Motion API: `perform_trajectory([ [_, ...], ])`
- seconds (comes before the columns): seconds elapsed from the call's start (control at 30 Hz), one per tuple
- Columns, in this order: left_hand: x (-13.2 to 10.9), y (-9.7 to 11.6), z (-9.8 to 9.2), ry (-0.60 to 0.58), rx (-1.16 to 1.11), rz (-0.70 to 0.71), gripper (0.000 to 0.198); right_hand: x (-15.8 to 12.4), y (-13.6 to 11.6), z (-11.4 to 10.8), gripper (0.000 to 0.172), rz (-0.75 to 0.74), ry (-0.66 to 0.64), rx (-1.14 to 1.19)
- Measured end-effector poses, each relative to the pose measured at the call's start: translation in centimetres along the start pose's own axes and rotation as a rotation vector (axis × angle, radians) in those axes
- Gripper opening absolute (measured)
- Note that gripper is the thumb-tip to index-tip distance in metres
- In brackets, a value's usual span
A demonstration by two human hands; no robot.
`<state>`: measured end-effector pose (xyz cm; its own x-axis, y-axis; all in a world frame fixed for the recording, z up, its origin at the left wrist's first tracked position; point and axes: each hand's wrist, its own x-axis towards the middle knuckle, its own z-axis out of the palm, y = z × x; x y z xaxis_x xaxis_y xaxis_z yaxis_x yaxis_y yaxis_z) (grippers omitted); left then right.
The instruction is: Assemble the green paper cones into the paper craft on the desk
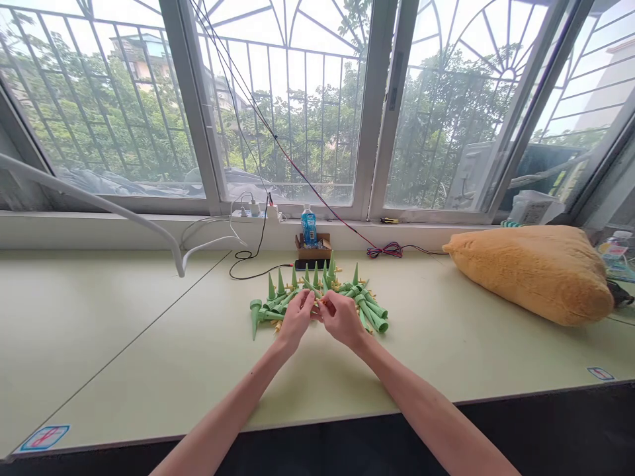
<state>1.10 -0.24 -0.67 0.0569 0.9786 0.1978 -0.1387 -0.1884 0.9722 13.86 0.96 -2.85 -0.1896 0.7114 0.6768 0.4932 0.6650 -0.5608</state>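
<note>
A heap of green cone-shaped plastic spikes [370, 311] with small yellow parts lies on the pale green table [149, 344], some cones upright, others on their sides. My left hand [296, 319] and my right hand [340, 317] meet over the middle of the heap, fingers pinched together. Between the fingertips is a small yellow piece [320, 303] and the tip of a green cone. Both forearms reach in from the bottom edge.
Behind the heap stand a small cardboard box [313, 250], a blue-labelled bottle [308, 226] and a dark phone [310, 264]. Cables run to a power strip [255, 211] on the sill. A yellow cushion [536, 271] lies at right. A white lamp arm [99, 201] crosses left.
</note>
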Motion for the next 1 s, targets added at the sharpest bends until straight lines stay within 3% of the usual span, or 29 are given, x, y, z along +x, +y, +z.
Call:
perform_trajectory([
  [1.0, -0.15, 0.06, 0.14, -0.014, 0.026, 0.011, 0.035, 0.03, -0.18, 0.19, 0.022, 0.018, 0.079, -0.040],
])
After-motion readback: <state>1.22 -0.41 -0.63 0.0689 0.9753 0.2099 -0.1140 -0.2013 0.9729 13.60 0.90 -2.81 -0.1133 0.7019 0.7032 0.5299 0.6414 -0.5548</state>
